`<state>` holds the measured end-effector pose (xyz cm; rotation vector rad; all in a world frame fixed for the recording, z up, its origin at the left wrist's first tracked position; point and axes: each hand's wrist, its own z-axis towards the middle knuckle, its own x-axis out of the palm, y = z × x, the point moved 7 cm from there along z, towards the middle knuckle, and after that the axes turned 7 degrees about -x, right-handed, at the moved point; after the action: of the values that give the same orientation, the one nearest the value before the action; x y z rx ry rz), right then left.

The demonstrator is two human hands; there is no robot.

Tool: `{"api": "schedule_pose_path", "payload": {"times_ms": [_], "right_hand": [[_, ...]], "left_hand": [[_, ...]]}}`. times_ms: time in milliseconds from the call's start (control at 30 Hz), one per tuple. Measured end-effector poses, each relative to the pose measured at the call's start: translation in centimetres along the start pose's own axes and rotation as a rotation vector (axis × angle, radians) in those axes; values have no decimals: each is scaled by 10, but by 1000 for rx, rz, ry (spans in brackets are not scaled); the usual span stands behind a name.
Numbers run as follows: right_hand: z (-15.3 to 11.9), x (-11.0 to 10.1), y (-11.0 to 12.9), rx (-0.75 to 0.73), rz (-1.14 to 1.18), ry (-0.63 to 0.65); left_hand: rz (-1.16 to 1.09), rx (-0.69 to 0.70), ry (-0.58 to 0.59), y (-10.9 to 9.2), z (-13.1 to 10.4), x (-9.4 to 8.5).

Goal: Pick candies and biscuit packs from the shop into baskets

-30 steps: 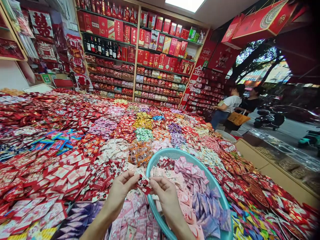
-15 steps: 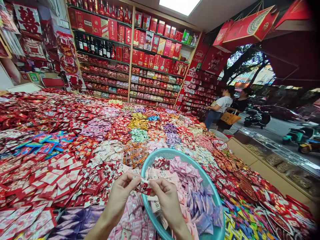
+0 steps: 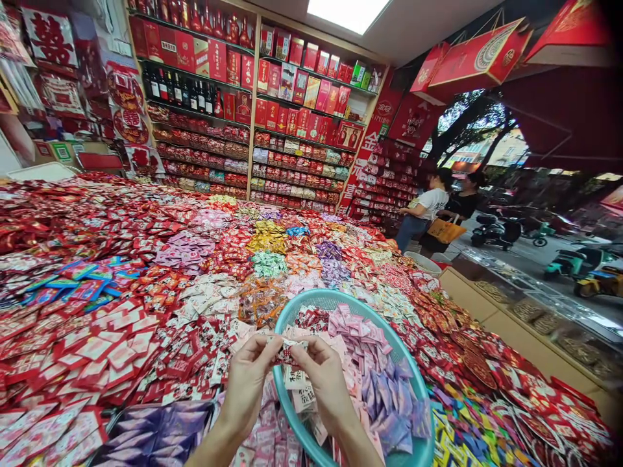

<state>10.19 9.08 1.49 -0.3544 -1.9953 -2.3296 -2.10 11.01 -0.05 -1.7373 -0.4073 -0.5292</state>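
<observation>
Between the fingertips of my left hand (image 3: 250, 383) and my right hand (image 3: 325, 379) is a small wrapped candy (image 3: 288, 351), red and white with print on it. Both hands pinch it, one at each end, and the fingers cover much of the wrapper. They are above the left rim of a teal plastic basket (image 3: 422, 389). Inside the basket lie pink candy packets (image 3: 357, 334), purple packets (image 3: 392, 402), dark red ones (image 3: 311, 318) and cream packets with black characters (image 3: 302, 394).
Heaps of wrapped candies (image 3: 111, 344) cover the wide display around the basket. A dark box of purple packets (image 3: 156, 431) is at the front left. Shelves (image 3: 253, 110) of bottles and boxes stand behind. Two people (image 3: 428, 207) are at the right, near parked scooters (image 3: 579, 263).
My hands have shifted slightly right and drawn closer together on the candy. Its wrapper, spread flatter before, now looks tilted and more covered by my fingers.
</observation>
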Motion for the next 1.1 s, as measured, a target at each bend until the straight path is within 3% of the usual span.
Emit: {"api": "schedule_pose_path", "payload": {"times_ms": [367,467,733,967,1100], "right_hand": [[0,-8,10,0,-4,-41],[1,-12,13,-28,6,-30],[4,-15,-3,124,290,-110],[9,-23,5,3,222,-141],[13,-31,4,-10,165,-195]], "left_hand": [[106,-35,52,10,0,9],[139,26,54,7,3,14],[150,69,30,11,8,21],[94,-11,56,14,8,29],[40,-4,-14,5,6,31]]}}
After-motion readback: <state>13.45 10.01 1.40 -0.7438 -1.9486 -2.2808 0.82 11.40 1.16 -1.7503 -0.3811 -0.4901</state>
